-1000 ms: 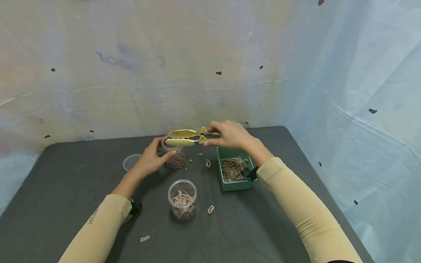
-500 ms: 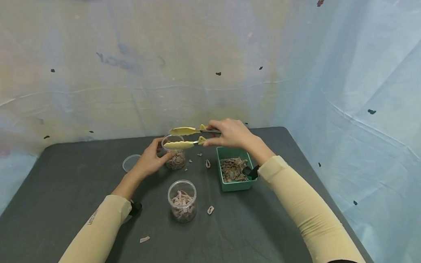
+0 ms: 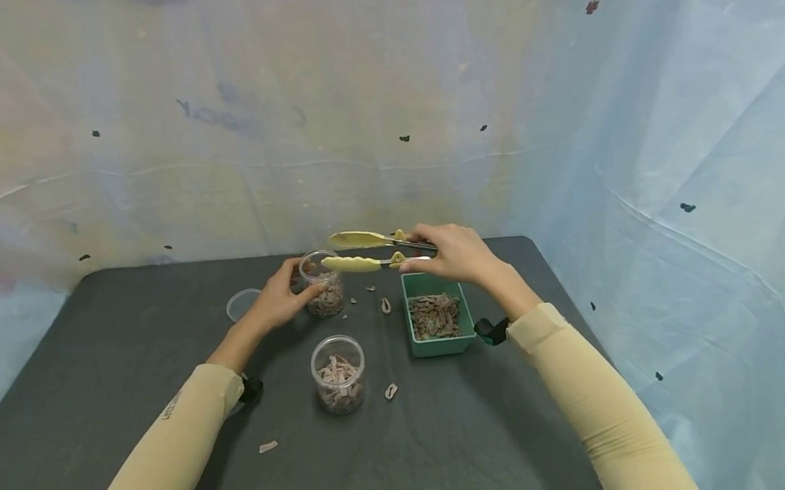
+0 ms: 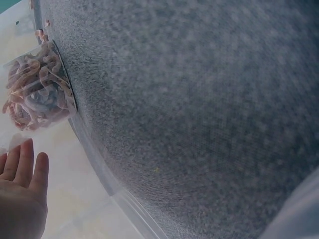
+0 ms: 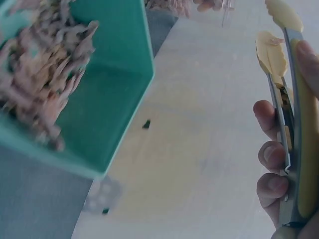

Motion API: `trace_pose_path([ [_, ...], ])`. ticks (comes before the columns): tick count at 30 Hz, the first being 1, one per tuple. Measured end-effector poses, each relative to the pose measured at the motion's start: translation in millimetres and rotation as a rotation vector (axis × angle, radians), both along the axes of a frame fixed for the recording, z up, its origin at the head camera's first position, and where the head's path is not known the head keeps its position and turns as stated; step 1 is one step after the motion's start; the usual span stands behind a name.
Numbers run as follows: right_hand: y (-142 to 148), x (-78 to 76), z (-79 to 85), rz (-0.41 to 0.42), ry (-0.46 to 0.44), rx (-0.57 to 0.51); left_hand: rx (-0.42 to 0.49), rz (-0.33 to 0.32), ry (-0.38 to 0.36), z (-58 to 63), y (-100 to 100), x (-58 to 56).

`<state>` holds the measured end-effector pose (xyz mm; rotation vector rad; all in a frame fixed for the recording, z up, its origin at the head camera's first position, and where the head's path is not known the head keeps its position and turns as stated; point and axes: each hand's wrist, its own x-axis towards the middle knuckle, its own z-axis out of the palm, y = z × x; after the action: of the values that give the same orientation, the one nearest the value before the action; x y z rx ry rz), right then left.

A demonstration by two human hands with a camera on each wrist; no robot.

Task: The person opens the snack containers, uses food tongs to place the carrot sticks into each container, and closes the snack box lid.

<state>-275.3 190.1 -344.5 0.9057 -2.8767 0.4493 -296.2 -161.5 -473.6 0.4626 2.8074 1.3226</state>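
Observation:
My left hand (image 3: 276, 299) holds the side of the far clear plastic jar (image 3: 326, 301), its thumb along the front and fingers behind. In the left wrist view, strips (image 4: 40, 89) that look like dried meat fill the jar's lower part. My right hand (image 3: 454, 252) grips yellow-tipped tongs (image 3: 356, 264) by their metal arms, above and right of that jar's mouth. Their tips stand apart, and a small bit clings to one tip in the right wrist view. Below the right hand is a green bin (image 3: 441, 346) with more brown strips.
A second clear jar (image 3: 340, 400) with strips stands uncovered nearer the front. A clear round lid (image 3: 242, 305) lies left of the far jar. Loose pieces, such as a pale strip (image 3: 268, 446) and a ring-shaped piece (image 3: 391, 391), are scattered on the dark table (image 3: 475, 452).
The tongs' tips have spread apart over the far jar. My right hand has then moved right with the tongs, toward the green bin. The left hand has stayed at the jar.

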Motion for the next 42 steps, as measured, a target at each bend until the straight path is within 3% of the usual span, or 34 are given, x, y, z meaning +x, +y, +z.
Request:
trace_pose_path([
  [11,60,28.3,4.3,-0.056,0.027,0.001,0.005,-0.009,0.003,-0.7,-5,-1.0],
  [20,99,41.3,-6.0,-0.036,0.016,0.123,0.000,-0.003,0.000,-0.3,-9,-1.1],
  [28,113,41.7,-10.8,-0.006,-0.028,0.235,0.009,-0.005,-0.026,-2.0,-9,-0.3],
  [42,107,25.3,-13.8,0.004,-0.120,0.354,0.018,-0.012,-0.016,0.4,-9,0.9],
])
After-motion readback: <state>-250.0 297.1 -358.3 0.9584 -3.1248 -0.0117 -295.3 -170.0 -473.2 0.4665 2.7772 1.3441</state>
